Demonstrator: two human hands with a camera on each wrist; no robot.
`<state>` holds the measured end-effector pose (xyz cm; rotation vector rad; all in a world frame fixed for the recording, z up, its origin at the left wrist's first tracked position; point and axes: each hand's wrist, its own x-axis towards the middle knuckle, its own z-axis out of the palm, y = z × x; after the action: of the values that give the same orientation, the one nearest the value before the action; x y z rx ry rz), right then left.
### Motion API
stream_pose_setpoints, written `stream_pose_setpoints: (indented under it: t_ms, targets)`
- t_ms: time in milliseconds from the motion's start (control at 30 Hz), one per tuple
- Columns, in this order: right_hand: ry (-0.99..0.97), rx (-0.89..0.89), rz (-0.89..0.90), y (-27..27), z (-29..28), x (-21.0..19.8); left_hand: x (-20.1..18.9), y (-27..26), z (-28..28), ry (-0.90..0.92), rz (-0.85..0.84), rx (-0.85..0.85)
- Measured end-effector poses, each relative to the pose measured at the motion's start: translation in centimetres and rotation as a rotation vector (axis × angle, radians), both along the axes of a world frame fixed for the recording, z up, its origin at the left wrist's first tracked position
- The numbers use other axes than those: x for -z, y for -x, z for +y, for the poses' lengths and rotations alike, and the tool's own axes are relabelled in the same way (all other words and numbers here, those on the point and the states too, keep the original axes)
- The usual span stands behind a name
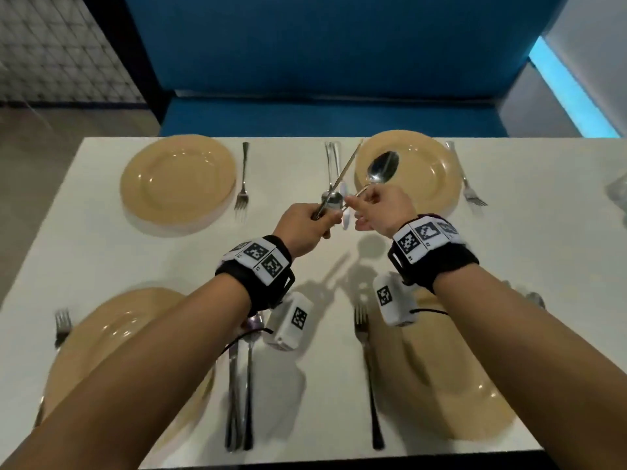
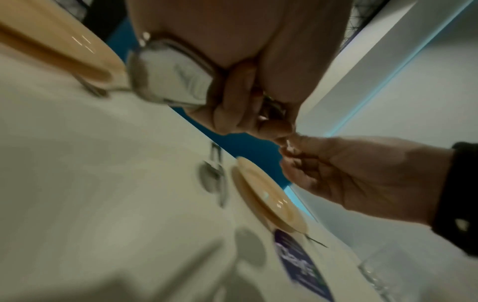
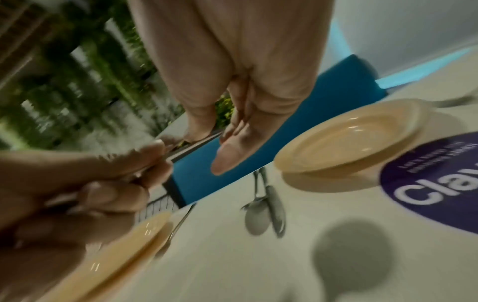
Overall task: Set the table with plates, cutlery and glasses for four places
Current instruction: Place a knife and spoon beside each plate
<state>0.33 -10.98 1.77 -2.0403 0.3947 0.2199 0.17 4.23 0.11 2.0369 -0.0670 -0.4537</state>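
Head view gives me the clearest read: my left hand (image 1: 307,227) is fisted round the handle of a knife (image 1: 342,171), whose blade slants up and away toward the far right plate (image 1: 427,171). My right hand (image 1: 380,206) pinches the thin stem of a spoon (image 1: 383,171) between thumb and forefinger, its bowl hanging over that plate's near-left part. So both grips are closed on cutlery, held above the white desk (image 1: 288,266), with the two hands nearly touching (the wrist views are blurred, but they agree on that).

Four tan plates sit on the desk: far left plate (image 1: 178,184), far right plate, near left plate (image 1: 112,340) partly under my left forearm, and near right plate (image 1: 451,385) under my right. A fork (image 1: 242,179) lies right of the far left plate, another fork (image 1: 466,178) right of the far right one. Between the far plates a spoon and knife pair (image 1: 334,178) rests on the desk, just beneath my hands. Nearer me, a fork (image 1: 368,374) lies left of the near right plate, a dark cutlery pair (image 1: 239,388) right of the near left plate, and one more fork (image 1: 62,325) at its left edge. Glassware (image 1: 617,191) shows at the right edge, too blurred to describe.
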Motion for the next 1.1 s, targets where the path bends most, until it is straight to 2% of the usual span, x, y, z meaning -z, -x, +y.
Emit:
stream_pose_setpoints:
  t_ms: [67, 133, 233, 333, 433, 567, 700, 800, 967, 1100]
  targets:
    - [0.276, -0.070, -0.041, 0.2, 3.1, 0.0, 0.0, -0.1, 3.9, -0.041, 0.015, 0.014]
    - [0.426, -0.174, -0.155, 0.2, 5.7, 0.1, 0.1, -0.2, 6.8, -0.106, 0.008, 0.050]
    - [0.643, -0.518, -0.190, -0.4, 8.6, 0.0, 0.0, -0.4, 9.8, -0.165, 0.006, 0.090]
    - [0.689, -0.763, -0.110, -1.2, 10.6, -0.4, -0.1, -0.3, 12.2, -0.149, 0.047, 0.048]
    - [0.684, -0.834, -0.060, -2.2, 12.6, -0.8, -0.2, -0.5, 14.5, -0.146, 0.053, 0.033]
    - [0.667, -0.783, -0.018, -3.6, 15.8, -0.3, 0.2, -0.9, 18.2, -0.085, 0.073, -0.133]
    - [0.430, -0.521, -0.061, -5.3, 20.0, -0.1, -0.2, -2.5, 23.5, -0.037, 0.102, -0.356]
    - [0.253, -0.398, -0.057, -6.5, 25.4, 0.0, -0.2, -4.8, 28.2, 0.002, 0.149, -0.504]
    - [0.139, -0.272, 0.058, -10.1, 35.8, 1.9, 0.4, -8.0, 36.0, -0.030, 0.147, -0.509]
    - [0.157, -0.320, 0.141, -12.2, 42.6, 3.5, 1.6, -9.4, 40.7, -0.031, 0.143, -0.541]
